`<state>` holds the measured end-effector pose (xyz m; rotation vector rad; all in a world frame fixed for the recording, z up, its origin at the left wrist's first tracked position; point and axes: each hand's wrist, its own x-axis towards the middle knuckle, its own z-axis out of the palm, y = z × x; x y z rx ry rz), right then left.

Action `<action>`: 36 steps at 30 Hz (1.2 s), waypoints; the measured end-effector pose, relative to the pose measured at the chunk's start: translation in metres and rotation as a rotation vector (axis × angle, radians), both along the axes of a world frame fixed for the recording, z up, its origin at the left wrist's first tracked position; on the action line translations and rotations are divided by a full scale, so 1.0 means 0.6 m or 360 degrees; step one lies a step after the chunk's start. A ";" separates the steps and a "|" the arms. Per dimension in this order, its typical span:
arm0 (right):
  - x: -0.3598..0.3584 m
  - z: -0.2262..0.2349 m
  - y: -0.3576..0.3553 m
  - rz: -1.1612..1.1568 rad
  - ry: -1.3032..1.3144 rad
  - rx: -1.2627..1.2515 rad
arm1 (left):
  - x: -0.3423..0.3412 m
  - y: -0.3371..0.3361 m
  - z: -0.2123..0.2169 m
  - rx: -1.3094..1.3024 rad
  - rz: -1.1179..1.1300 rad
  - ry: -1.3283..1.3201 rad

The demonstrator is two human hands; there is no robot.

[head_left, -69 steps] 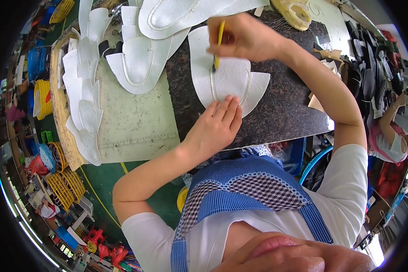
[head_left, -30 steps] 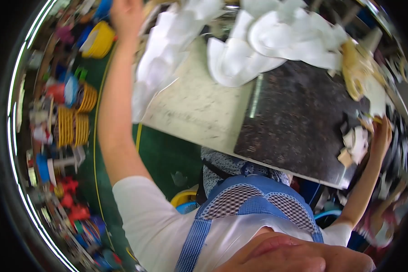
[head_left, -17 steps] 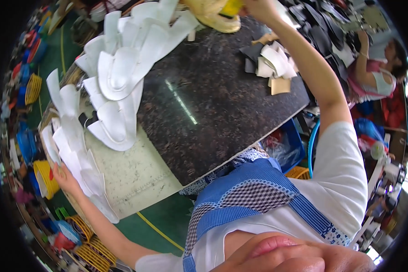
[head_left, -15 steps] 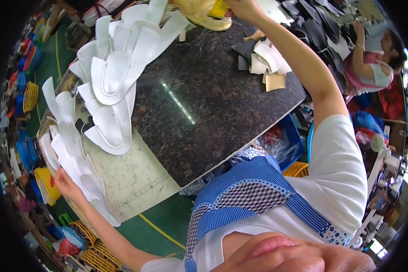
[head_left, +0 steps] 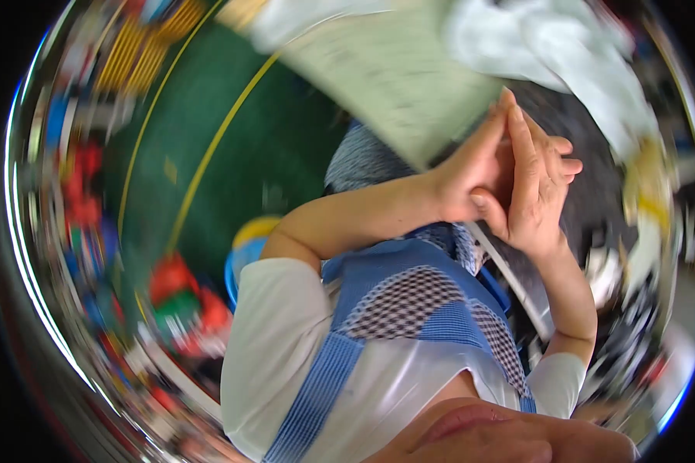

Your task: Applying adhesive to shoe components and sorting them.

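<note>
Before my chest, my left hand [head_left: 467, 170] and my right hand [head_left: 539, 185] meet, palms toward each other. The right hand's fingers are stretched out and its thumb lies across toward the left palm. Part of the left hand's fingers is hidden behind the right, but they reach upward. I see nothing held between them. Beyond the hands lie a pale green board [head_left: 394, 69] and a dark mottled tabletop [head_left: 548, 104]. On the far right is a heap of white curved moulded pieces [head_left: 587, 62], smeared by motion.
A yellow item [head_left: 650, 181] sits past the white heap, with small pale scraps [head_left: 604, 270] nearer on the right. Green floor [head_left: 286, 123] with yellow lines spreads to the left. A blue tub [head_left: 243, 258] and red bags [head_left: 181, 289] stand beside me.
My left hand has left the white pieces and my right hand the yellow item; both now touch before my chest. The view has swung left, shifting the table toward the right.
</note>
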<state>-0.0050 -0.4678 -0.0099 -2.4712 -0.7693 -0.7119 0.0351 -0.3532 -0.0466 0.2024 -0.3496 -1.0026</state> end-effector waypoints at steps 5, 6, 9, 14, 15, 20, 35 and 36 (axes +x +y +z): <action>0.127 -0.076 0.067 0.0911 0.0176 -0.0331 | -0.090 0.153 -0.062 0.0289 0.1013 -0.0119; 0.151 -0.074 0.082 0.0995 0.0662 -0.0173 | -0.108 0.177 -0.061 0.0388 0.1229 -0.0132; 0.212 -0.096 0.104 0.1010 0.1405 -0.0118 | -0.189 0.224 -0.105 0.0832 0.1870 0.0031; 0.218 -0.123 0.153 0.1098 0.1292 -0.0331 | -0.494 0.302 -0.387 0.1837 0.2870 0.1990; 0.220 -0.129 0.159 0.1091 0.1245 -0.0265 | -0.586 0.295 -0.472 0.1616 0.2953 0.2490; 0.198 -0.129 0.215 0.0829 0.1779 -0.0058 | -0.810 0.281 -0.625 0.1871 0.2117 0.3137; -0.014 -0.289 0.352 0.1164 0.1274 -0.0930 | -0.828 0.583 -0.854 0.2995 0.1904 0.2869; -0.015 -0.294 0.351 0.1114 0.1248 -0.0945 | -0.789 0.603 -0.857 0.2951 0.1555 0.2960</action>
